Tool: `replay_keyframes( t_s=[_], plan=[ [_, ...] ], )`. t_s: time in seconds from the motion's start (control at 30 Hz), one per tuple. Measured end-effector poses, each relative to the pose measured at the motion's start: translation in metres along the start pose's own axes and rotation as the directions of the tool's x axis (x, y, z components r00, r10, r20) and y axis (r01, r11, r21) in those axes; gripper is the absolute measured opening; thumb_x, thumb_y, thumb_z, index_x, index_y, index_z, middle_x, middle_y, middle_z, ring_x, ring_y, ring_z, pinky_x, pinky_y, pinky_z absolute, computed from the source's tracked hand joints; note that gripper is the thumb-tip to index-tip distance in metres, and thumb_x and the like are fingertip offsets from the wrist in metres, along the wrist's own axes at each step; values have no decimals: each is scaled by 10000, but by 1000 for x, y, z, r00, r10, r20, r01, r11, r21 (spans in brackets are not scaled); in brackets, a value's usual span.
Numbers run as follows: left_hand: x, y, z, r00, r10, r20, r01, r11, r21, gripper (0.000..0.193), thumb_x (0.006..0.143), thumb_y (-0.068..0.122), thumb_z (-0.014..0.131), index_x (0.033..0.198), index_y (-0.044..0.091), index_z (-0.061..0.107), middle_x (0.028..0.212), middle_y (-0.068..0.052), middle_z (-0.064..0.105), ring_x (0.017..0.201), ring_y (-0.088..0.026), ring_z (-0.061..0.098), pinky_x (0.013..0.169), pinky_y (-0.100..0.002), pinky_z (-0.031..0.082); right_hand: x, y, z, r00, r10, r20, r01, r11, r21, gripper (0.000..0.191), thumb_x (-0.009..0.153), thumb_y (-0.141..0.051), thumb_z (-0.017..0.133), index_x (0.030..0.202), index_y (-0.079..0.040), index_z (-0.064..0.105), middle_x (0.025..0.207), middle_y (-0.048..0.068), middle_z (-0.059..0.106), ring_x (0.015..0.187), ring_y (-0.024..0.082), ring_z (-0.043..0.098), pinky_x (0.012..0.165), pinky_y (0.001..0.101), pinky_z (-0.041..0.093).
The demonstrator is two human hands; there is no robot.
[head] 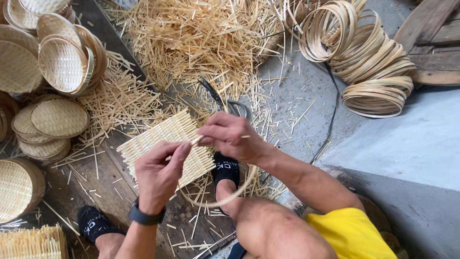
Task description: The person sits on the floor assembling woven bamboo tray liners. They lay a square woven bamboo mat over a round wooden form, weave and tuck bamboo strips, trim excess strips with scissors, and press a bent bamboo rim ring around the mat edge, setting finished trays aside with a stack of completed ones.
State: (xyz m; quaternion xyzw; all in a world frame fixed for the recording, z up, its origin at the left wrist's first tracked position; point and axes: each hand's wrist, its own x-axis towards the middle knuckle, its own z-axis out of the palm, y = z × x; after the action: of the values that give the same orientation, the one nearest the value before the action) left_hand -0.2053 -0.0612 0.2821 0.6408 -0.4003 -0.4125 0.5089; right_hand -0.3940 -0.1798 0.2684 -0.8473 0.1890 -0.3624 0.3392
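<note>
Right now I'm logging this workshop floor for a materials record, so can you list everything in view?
woven mat: one, pale straw, floor centre, under the hands
thin strip: one, tan, curved, ends pinched in both hands
loose splints: a large pile, golden, top centre
bamboo hoops: many, tan, stacked at upper right
woven trays: several stacks, beige, left side
scissors: one pair, dark, above the mat
cable: one, black, right of centre
wristwatch: one, black, left wrist
socks: two, black
shorts: yellow, lower right
left hand: grips strip
right hand: grips strip
</note>
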Motion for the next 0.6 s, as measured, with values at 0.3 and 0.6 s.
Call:
replay_keyframes(
  t_s=[0.3, 0.6],
  plan=[
    [3, 13, -40, 733, -594, 331, 675, 573, -465, 741, 951, 785, 335, 502, 197, 370, 445, 73, 286, 346, -79, 252, 312, -249, 190, 45, -52, 50, 912, -332, 240, 375, 912, -165, 107, 960, -142, 715, 936, -43, 681, 861, 46, 566, 809, 182, 600, 635, 319, 535],
    [-10, -19, -54, 851, -460, 254, 499, 554, -667, 621, 973, 696, 455, 618, 186, 445, 508, 79, 310, 392, -62, 262, 351, -238, 202, 66, -50, 75, 944, -184, 275, 203, 978, -40, 109, 870, -150, 786, 881, -73, 710, 803, 58, 623, 721, 168, 617, 580, 303, 531]
  ],
)
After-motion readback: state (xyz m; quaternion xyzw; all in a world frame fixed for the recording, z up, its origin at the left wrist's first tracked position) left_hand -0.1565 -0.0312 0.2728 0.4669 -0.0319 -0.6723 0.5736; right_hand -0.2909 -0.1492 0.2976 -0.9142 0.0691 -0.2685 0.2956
